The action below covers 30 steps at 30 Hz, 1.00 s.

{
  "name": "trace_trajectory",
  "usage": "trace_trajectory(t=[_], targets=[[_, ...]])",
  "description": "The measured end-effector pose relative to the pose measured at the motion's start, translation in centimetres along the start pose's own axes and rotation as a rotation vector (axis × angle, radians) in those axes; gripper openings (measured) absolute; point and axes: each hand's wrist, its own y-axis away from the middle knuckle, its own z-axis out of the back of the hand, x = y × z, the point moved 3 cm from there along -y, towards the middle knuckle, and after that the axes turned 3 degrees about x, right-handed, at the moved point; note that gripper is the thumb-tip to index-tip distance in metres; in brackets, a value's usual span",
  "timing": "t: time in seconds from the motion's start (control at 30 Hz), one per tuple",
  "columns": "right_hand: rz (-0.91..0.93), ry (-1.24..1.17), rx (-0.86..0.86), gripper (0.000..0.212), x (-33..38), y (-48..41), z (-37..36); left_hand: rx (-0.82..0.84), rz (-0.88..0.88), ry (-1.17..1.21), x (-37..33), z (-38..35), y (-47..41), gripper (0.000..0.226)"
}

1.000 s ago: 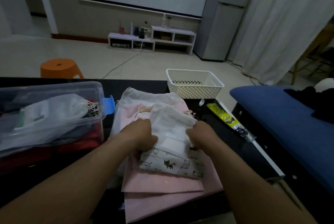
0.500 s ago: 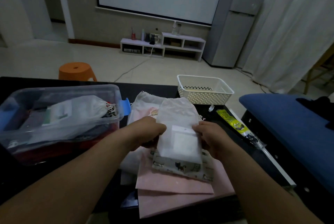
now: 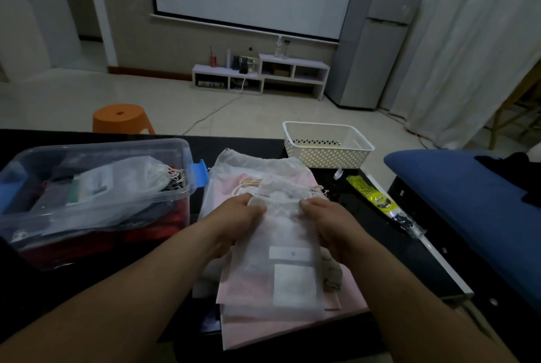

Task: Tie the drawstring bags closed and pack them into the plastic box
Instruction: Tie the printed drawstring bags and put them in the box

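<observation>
Head view, seen from my remote station. Centre: L hand [image 3: 237, 217] and R hand [image 3: 332, 226] hold one white translucent drawstring bag [image 3: 281, 269] by its upper corners, just below the gathered mouth. The fingers [image 3: 253, 207] of both are curled with thumbs on top, pinching the fabric, i.e. a narrow grip on the bag, not spread wide. I cannot tell whether either hand has hold of a cord. The bag's lower part lies over a stack of pink bags [image 3: 287, 330] on the black tabletop [image 3: 377, 234], and two white labels show through its fabric approx. mid-bag. A grey printed bag [image 3: 332, 276] peeks out at the white bag's R edge; its pattern is too blurred to read. Behind the hands lies a larger pale bag [image 3: 248, 162] w/ pinkish cords near its middle. L of the stack, just beside it, stands the clear plastic box [image 3: 96, 146], open at the top. Inside it, a packed bag [image 3: 126, 178], white, w/ its mouth gathered, points its cords toward the box's blue latch [image 3: 199, 171] and rests on dark and red items. At the tabletop's far edge is a white perforated basket [image 3: 325, 147]. R of the stack lies a yellow-and-black packet [image 3: 377, 198], and further R a blue cushion [image 3: 468, 201]. On the floor beyond is an orange stool [image 3: 121, 117].
</observation>
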Motion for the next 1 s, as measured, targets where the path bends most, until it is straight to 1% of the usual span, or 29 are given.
trace_trajectory(t=[0.17,0.33,0.43,0.53,0.7,0.83,0.9,1.0], targets=[[-0.005,-0.103,-0.040,0.017,0.3,-0.8,0.2,-0.077,-0.099,0.182,-1.0,-0.8,-0.8,0.027],[0.003,-0.249,-0.060,0.021,0.2,-1.4,-0.1,-0.092,-0.110,0.207,-1.6,-1.3,-0.7,0.027],[-0.021,-0.291,-0.027,0.022,-0.1,-1.5,-0.3,-0.081,-0.084,0.200,-1.2,-1.2,-0.5,0.030],[-0.023,-0.275,-0.018,0.020,0.1,-1.2,-0.1,-0.096,-0.040,0.180,-0.4,-0.8,-0.8,0.031],[-0.082,-0.294,-0.004,0.021,0.2,-1.1,0.1,-0.100,-0.022,0.205,-0.4,-0.3,-1.2,0.024],[-0.098,-0.387,0.005,0.022,0.6,-1.2,-0.2,-0.092,-0.004,0.281,-0.6,0.0,-1.2,0.015],[-0.104,-0.378,0.021,0.025,0.7,-1.3,-0.4,-0.093,-0.002,0.274,-0.4,0.1,-1.3,0.017],[-0.101,-0.352,0.067,0.027,0.6,-1.4,-1.0,-0.083,0.015,0.248,-0.1,0.1,-1.4,0.026]])
